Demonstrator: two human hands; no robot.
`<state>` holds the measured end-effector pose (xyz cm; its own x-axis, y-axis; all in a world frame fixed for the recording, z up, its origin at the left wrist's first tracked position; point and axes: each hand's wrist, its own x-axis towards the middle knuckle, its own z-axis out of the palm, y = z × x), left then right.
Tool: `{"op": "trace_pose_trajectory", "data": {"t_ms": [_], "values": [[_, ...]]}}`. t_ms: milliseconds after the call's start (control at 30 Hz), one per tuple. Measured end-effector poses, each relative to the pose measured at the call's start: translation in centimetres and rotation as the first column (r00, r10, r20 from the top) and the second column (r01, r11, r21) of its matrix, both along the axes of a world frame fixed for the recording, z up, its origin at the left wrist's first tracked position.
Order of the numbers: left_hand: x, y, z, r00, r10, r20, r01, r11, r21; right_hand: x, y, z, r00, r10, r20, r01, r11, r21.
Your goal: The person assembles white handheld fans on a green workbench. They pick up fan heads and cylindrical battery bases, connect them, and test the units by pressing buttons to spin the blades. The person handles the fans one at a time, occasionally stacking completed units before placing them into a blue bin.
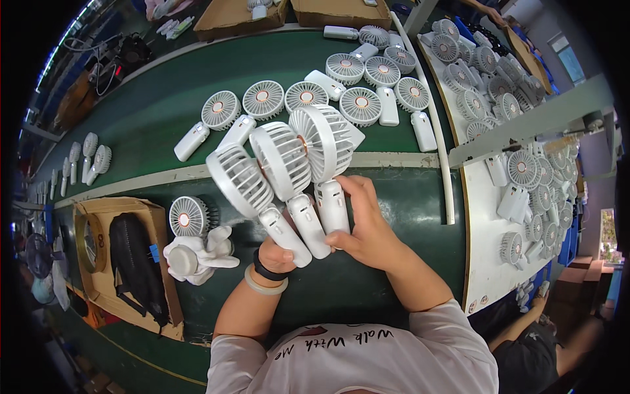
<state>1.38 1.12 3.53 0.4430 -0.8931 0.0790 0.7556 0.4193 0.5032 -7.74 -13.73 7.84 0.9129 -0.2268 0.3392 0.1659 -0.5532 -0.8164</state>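
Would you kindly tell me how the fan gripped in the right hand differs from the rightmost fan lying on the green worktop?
The held fan is raised in the right hand; the lying fan rests on the green worktop. The held fan's head shows mostly side-on; the lying fan's shows its round front face. Both are white, with slatted round heads and handles.

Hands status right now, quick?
Left hand: closed, holding the leftmost raised fan.
Right hand: closed, holding the rightmost raised fan; which hand supports the middle raised fan cannot be told.
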Motion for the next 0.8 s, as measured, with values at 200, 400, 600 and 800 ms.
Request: {"op": "trace_pose_trajectory", "data": {"t_ms": [200, 400, 600, 800], "values": [[-1.0, -0.9, 1.4, 0.974, -0.098, 0.205, 0.099, 0.995, 0.008, -2.0, -2.1, -0.4, 0.993, 0.112, 0.024, -0.111, 0.897, 0.428], [-7.5, -3.4, 3.5, 0.263, -0.095, 0.96, -0.569, 0.788, 0.233, -5.2, 0.6, -1.9, 0.998, 0.057, 0.034, -0.061, 0.569, 0.82], [-2.9, -6.4, 6.8, 0.293, -0.419, 0.859, -0.143, 0.869, 0.473, -10.5, -4.2, -2.2, 0.958, -0.036, 0.285, -0.272, 0.202, 0.941], [4.1, -14.6, -0.3, -0.237, -0.699, 0.674, -0.852, 0.484, 0.202, -12.6, -7.3, -1.7, 0.74, -0.108, 0.664, -0.672, -0.169, 0.721]]}}
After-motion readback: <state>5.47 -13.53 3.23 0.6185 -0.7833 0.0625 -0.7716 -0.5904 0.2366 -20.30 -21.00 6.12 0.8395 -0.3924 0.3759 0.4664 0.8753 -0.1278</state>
